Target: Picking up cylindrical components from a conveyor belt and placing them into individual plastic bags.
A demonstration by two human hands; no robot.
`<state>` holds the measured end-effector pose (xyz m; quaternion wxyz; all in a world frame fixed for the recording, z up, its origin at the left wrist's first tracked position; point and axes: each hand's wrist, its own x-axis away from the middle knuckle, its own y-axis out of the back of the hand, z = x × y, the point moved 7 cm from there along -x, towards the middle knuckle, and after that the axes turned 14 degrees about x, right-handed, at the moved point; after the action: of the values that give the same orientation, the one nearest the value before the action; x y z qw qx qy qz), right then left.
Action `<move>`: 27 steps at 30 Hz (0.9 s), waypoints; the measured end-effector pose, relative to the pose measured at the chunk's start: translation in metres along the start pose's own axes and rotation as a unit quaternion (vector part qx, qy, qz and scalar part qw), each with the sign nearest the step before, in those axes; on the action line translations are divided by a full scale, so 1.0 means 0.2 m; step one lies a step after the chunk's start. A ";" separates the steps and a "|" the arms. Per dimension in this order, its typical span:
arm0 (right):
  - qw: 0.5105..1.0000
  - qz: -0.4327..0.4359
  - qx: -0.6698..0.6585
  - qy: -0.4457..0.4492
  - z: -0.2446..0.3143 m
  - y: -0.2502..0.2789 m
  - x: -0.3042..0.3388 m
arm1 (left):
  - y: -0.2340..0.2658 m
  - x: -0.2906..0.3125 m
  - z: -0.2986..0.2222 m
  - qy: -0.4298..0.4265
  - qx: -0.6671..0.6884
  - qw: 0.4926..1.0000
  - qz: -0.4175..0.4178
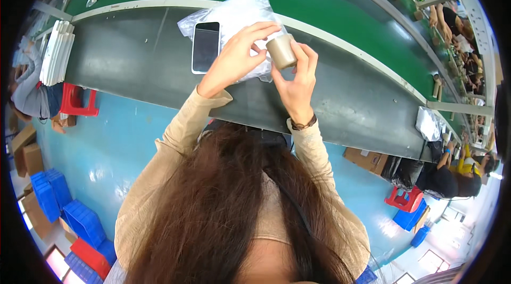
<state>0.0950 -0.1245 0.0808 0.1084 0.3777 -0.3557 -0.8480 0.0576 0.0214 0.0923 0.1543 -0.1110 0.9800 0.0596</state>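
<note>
My right hand [298, 84] grips a small tan cylinder-shaped piece [281, 51] from below, thumb and fingers around it. My left hand [237, 55] pinches at the piece's top edge with its fingertips. Both hands are raised over a pile of clear plastic bags [237, 15] on the dark work table [133, 55]. A phone [205, 47] with a dark screen lies flat beside the bags, just left of my left hand. Long brown hair fills the lower middle of the view.
A green conveyor belt [330, 7] runs behind the table with bagged items on it. A stack of white sheets [56, 52] sits at the table's left end. Red stools, blue crates and cardboard boxes stand on the blue floor. Other people sit at left and right.
</note>
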 end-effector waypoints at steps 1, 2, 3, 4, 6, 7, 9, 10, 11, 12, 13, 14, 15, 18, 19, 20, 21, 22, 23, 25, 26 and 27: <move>1.000 -0.012 -0.002 0.021 0.01 0.00 -0.03 | 0.01 -0.02 -0.03 -0.017 -0.035 0.999 0.004; 1.000 -0.015 -0.001 0.023 0.02 0.02 -0.07 | 0.02 -0.03 -0.05 -0.034 -0.070 0.997 0.007; 0.999 0.029 0.005 0.031 0.04 0.02 -0.11 | 0.02 -0.05 -0.09 -0.060 -0.070 0.996 0.002; 0.997 0.073 0.010 0.040 0.06 0.01 -0.15 | 0.03 -0.06 -0.10 -0.062 -0.070 0.996 0.003; 0.992 0.112 0.016 0.062 0.08 0.01 -0.23 | 0.02 -0.09 -0.18 -0.139 -0.165 0.976 0.012; 0.988 0.133 0.045 0.071 0.09 0.00 -0.27 | 0.01 -0.10 -0.22 -0.183 -0.178 0.967 0.005; 0.978 0.145 0.111 0.098 0.06 -0.02 -0.35 | 0.01 -0.11 -0.22 -0.197 -0.202 0.959 0.008; 0.970 0.142 0.149 0.133 0.04 -0.01 -0.39 | 0.01 -0.12 -0.23 -0.210 -0.226 0.951 0.007; 0.953 0.157 0.195 0.173 0.03 -0.01 -0.43 | 0.03 -0.14 -0.20 -0.210 -0.227 0.951 0.008; 0.931 0.171 0.240 0.214 0.02 -0.01 -0.46 | 0.04 -0.16 -0.17 -0.210 -0.252 0.945 -0.003; 0.923 0.182 0.248 0.232 -0.01 -0.01 -0.48 | 0.06 -0.18 -0.14 -0.212 -0.275 0.938 -0.013; 0.923 0.181 0.249 0.232 -0.04 0.00 -0.53 | 0.07 -0.20 -0.12 -0.213 -0.275 0.937 -0.012; 0.916 0.227 0.193 0.268 -0.05 -0.01 -0.56 | 0.08 -0.22 -0.09 -0.202 -0.282 0.938 -0.007; 0.901 0.365 0.035 0.232 -0.10 -0.07 -0.66 | 0.06 -0.24 -0.05 -0.200 -0.273 0.941 0.003; 0.895 0.382 -0.013 0.229 -0.11 -0.08 -0.68 | 0.05 -0.24 -0.04 -0.208 -0.257 0.944 0.008; 0.888 0.397 -0.060 0.225 -0.13 -0.08 -0.68 | 0.05 -0.24 -0.04 -0.207 -0.257 0.944 0.008; 0.887 0.398 -0.061 0.225 -0.15 -0.09 -0.66 | 0.05 -0.24 -0.04 -0.200 -0.247 0.948 0.007; 0.883 0.409 -0.093 0.211 -0.17 -0.10 -0.64 | 0.06 -0.24 -0.04 -0.193 -0.237 0.952 0.007; 0.877 0.420 -0.125 0.196 -0.18 -0.09 -0.62 | 0.07 -0.26 -0.05 -0.191 -0.237 0.952 0.006; 0.865 0.434 -0.160 0.196 -0.19 -0.07 -0.59 | 0.05 -0.31 0.03 -0.047 -0.133 0.982 0.123; 0.851 0.446 -0.193 0.197 -0.19 -0.06 -0.57 | 0.06 -0.31 0.04 -0.045 -0.133 0.982 0.124; 0.850 0.433 -0.248 0.170 -0.19 -0.05 -0.56 | 0.07 -0.32 0.06 -0.020 -0.079 0.989 0.126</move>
<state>0.2002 -0.0857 0.1191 0.6135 0.2841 -0.2367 -0.6977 0.1169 0.0502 0.1033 0.1560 0.0023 0.9750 0.1583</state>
